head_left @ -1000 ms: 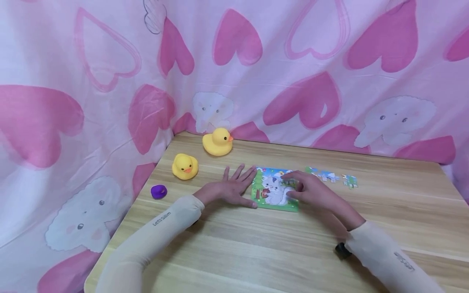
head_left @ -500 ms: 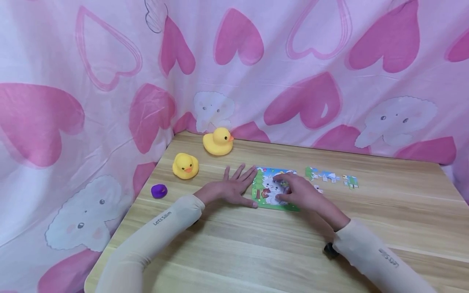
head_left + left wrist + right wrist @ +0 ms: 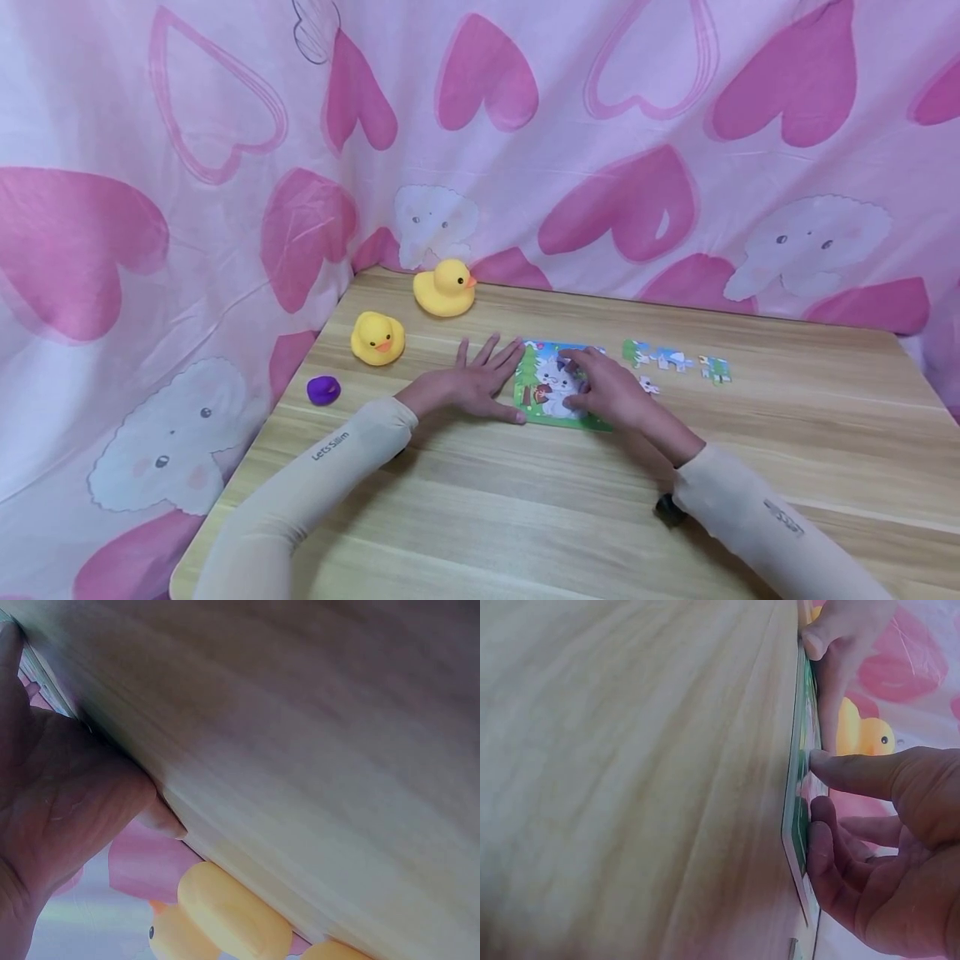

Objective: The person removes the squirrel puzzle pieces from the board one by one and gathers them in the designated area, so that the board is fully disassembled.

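Note:
A jigsaw puzzle [image 3: 542, 390] with a grey squirrel picture lies flat on the wooden table [image 3: 480, 517]. My left hand [image 3: 482, 388] rests spread at its left side, fingertips along the edge and thumb by the near left corner. Over the right part of the puzzle is my right hand [image 3: 611, 387]. In the right wrist view, the thumb and bent fingers of the right hand [image 3: 900, 855] touch the puzzle's face, with a gap between them. No piece shows in that gap. The hand hides the puzzle's right side in the head view.
Several loose puzzle pieces [image 3: 671, 359] lie to the right of the puzzle. A large yellow duck [image 3: 444, 288], a smaller yellow duck [image 3: 377, 338] and a purple duck [image 3: 323, 390] stand at the left. A pink heart-patterned curtain [image 3: 480, 150] hangs behind the table.
My right hand has moved left over the puzzle, mostly in the first half second, uncovering a loose piece beside its right edge. The left hand has stayed in place.

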`<state>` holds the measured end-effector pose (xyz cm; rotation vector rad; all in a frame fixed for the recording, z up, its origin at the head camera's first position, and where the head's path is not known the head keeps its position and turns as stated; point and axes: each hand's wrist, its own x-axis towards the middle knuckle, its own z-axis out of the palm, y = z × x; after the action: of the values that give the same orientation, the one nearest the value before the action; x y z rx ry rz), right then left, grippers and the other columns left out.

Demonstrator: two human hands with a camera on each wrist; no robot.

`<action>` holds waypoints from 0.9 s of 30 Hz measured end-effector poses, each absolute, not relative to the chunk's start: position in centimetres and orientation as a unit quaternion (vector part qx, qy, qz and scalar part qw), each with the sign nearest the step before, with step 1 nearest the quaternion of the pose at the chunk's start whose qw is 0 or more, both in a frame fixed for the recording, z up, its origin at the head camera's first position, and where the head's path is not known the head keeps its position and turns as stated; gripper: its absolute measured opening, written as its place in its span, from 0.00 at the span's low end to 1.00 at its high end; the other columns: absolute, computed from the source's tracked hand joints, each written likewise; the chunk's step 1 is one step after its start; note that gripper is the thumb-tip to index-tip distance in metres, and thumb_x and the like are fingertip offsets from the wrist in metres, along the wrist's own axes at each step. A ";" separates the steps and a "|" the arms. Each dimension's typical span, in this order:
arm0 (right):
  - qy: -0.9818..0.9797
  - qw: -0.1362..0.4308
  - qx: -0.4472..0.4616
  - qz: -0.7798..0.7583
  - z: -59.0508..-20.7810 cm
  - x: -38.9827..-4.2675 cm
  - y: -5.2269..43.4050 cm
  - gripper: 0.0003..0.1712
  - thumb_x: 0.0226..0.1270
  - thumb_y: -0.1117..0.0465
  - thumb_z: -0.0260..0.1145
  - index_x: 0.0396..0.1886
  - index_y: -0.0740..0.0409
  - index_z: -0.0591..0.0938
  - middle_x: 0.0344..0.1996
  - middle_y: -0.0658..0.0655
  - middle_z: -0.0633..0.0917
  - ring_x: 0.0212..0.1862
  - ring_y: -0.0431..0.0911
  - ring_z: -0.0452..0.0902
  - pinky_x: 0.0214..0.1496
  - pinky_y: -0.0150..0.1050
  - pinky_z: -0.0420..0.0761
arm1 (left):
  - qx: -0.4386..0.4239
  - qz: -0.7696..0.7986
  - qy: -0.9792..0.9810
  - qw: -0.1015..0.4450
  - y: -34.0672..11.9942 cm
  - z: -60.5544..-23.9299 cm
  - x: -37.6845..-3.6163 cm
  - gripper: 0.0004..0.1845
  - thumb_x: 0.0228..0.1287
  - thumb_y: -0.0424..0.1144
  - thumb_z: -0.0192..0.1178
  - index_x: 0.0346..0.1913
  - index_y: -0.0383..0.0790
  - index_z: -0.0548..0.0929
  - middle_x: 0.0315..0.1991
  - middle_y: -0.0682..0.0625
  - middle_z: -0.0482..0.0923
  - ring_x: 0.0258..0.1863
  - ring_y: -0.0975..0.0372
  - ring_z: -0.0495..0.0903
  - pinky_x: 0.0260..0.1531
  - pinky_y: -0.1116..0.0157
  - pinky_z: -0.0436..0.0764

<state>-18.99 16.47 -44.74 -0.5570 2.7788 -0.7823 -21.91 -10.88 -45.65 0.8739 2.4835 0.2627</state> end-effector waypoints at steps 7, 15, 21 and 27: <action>0.944 0.113 -0.176 -0.255 -44.9 -19.4 16.4 0.40 0.65 0.54 0.79 0.75 0.55 0.76 0.61 0.61 0.82 0.47 0.50 0.78 0.50 0.48 0.82 | 0.321 0.095 0.910 0.245 -10.9 -45.5 -21.8 0.66 0.64 0.80 0.54 0.86 0.52 0.27 0.88 0.56 0.18 0.86 0.47 0.17 0.76 0.29 0.20; 0.941 0.119 -0.182 -0.260 -44.9 -19.8 16.7 0.37 0.66 0.53 0.79 0.73 0.52 0.78 0.60 0.61 0.82 0.44 0.48 0.78 0.48 0.46 0.80 | 0.320 0.093 0.911 0.244 -10.9 -45.6 -21.9 0.65 0.65 0.81 0.52 0.86 0.52 0.27 0.88 0.55 0.19 0.86 0.47 0.18 0.76 0.29 0.20; 0.934 0.139 -0.186 -0.271 -44.8 -20.4 16.6 0.36 0.65 0.57 0.79 0.71 0.57 0.77 0.62 0.63 0.82 0.49 0.50 0.79 0.54 0.50 0.82 | 0.320 0.096 0.910 0.246 -11.0 -45.4 -21.9 0.65 0.65 0.81 0.52 0.86 0.52 0.27 0.88 0.55 0.18 0.86 0.47 0.17 0.76 0.30 0.19; 0.929 0.142 -0.197 -0.280 -44.8 -20.6 16.7 0.34 0.65 0.60 0.79 0.68 0.58 0.76 0.60 0.63 0.81 0.51 0.51 0.79 0.56 0.50 0.82 | 0.318 0.097 0.910 0.249 -10.9 -45.3 -21.9 0.65 0.65 0.80 0.53 0.86 0.52 0.27 0.88 0.56 0.18 0.86 0.48 0.17 0.76 0.30 0.19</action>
<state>-20.60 16.70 -44.80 -0.5697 2.6808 -0.8088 -21.86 -10.92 -45.31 0.8668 2.4787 0.2633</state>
